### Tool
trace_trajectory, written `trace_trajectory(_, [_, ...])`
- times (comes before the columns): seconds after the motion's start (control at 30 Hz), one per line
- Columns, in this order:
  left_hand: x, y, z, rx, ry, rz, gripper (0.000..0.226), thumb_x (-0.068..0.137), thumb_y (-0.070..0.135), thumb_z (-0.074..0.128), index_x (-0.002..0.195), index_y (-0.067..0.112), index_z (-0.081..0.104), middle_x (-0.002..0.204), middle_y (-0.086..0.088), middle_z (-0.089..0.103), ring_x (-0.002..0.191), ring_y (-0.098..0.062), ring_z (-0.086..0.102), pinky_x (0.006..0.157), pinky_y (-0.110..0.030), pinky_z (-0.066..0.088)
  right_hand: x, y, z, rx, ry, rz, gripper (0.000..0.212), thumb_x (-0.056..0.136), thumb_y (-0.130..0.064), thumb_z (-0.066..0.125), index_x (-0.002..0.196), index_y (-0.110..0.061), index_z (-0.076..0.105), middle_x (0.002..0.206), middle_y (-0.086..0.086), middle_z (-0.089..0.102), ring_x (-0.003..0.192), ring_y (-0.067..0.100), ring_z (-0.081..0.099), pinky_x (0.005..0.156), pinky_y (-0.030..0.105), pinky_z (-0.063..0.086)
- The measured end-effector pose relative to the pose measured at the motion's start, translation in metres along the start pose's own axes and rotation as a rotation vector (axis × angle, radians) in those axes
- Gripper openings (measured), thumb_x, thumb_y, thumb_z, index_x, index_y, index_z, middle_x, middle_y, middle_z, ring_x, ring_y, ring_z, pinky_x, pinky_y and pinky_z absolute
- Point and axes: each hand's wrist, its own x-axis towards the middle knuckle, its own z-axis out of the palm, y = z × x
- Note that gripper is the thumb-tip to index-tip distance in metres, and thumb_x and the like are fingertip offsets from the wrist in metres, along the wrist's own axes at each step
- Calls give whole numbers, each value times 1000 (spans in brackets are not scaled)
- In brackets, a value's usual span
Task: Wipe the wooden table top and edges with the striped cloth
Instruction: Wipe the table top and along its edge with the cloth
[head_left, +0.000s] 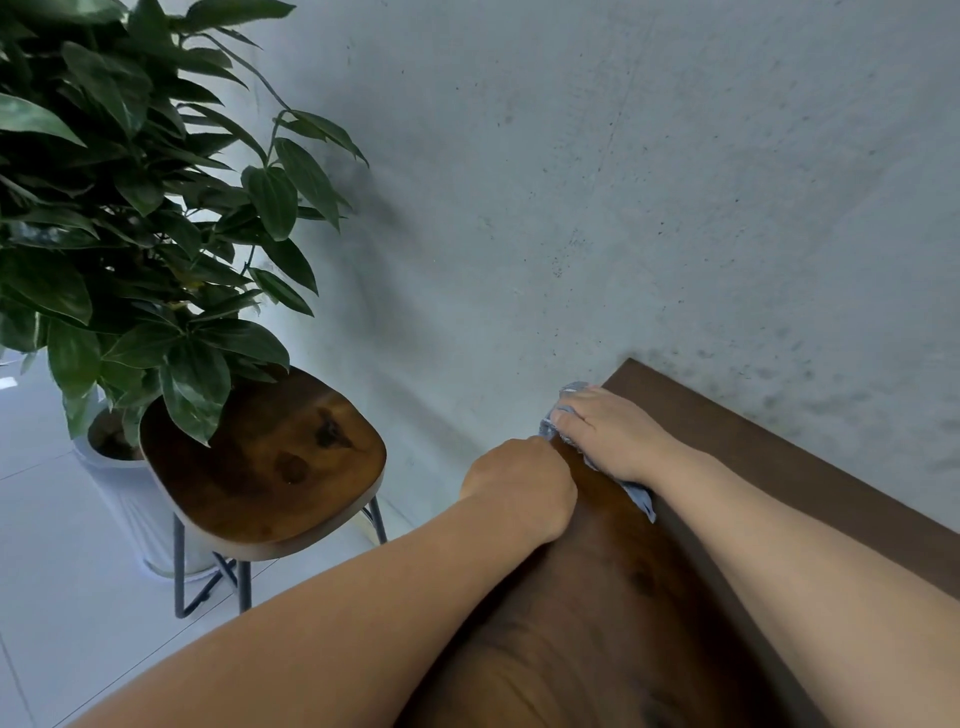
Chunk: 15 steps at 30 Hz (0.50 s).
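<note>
The dark wooden table runs from the lower middle up to a far corner against the grey wall. A blue-grey striped cloth lies bunched over the table's far left edge. My right hand lies flat on top of the cloth, fingers spread toward the corner, pressing it onto the wood. My left hand is curled into a fist at the table's left edge, and its fingers pinch the near end of the cloth. Most of the cloth is hidden under my right hand.
A wooden stool with dark metal legs stands left of the table. Behind it, a leafy green plant grows from a white pot on the pale tiled floor. The grey wall closes off the far side.
</note>
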Motion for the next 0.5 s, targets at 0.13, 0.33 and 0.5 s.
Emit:
trace_trajectory(0.13, [12,6,4,19,-26,12,30,97,10,36,118,6,56,121,-12,58,109,-29,56,75,-32,39,-5,0,6,35,-11,-117,41,104,-30,29,86,-15,63,85,-10,58,93,6,45,87,22,33])
trace_trajectory(0.33, [9,5,4,2,21,12,32,101,14,30,124,6,51,123,-12,56,111,-28,55,80,-32,40,4,12,3,-2,-9,-67,39,102,-36,28,70,-23,46,77,-6,52,88,14,47,84,37,43])
trace_trajectory(0.5, [7,5,2,-23,23,2,32,102,17,28,119,6,52,122,-11,56,111,-28,54,80,-33,39,11,14,-2,-8,6,-15,40,104,-29,30,65,-28,37,72,-11,42,87,14,42,78,33,38])
